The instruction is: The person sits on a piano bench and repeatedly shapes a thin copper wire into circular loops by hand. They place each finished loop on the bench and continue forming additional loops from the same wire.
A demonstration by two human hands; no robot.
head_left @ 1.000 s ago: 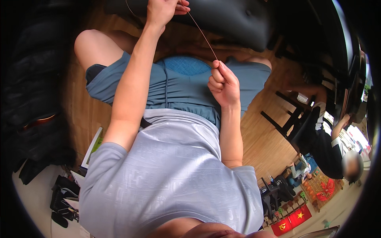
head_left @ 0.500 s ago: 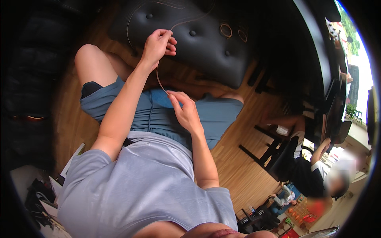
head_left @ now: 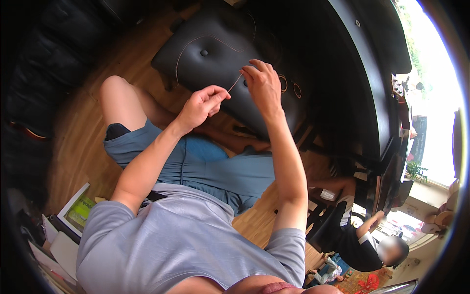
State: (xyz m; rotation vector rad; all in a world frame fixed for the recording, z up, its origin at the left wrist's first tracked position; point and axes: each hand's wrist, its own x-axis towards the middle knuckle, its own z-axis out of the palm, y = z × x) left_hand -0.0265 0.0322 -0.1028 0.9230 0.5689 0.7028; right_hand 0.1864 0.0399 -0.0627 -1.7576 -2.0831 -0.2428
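Observation:
A thin copper-coloured string (head_left: 235,83) is stretched at a slant between my two hands. My left hand (head_left: 199,109) pinches its lower end between thumb and fingers. Higher and to the right, my right hand (head_left: 264,88) grips it at the fingertips, with the other fingers partly spread. Below them lies a black padded bench (head_left: 188,71) with buttons, where more of a thin string curves over the top. Two small coils of string, a nearer coil (head_left: 283,83) and a farther coil (head_left: 297,90), rest just right of my right hand.
A large black piano-like body (head_left: 333,73) rises at the right of the bench. Another person (head_left: 355,245) sits farther right. A box with a green panel (head_left: 81,213) and papers are at my left side, above the wooden floor (head_left: 78,157).
My right hand has risen from my lap, past my left hand, and now grips the string above the bench. My left hand has come lower. The view has shifted.

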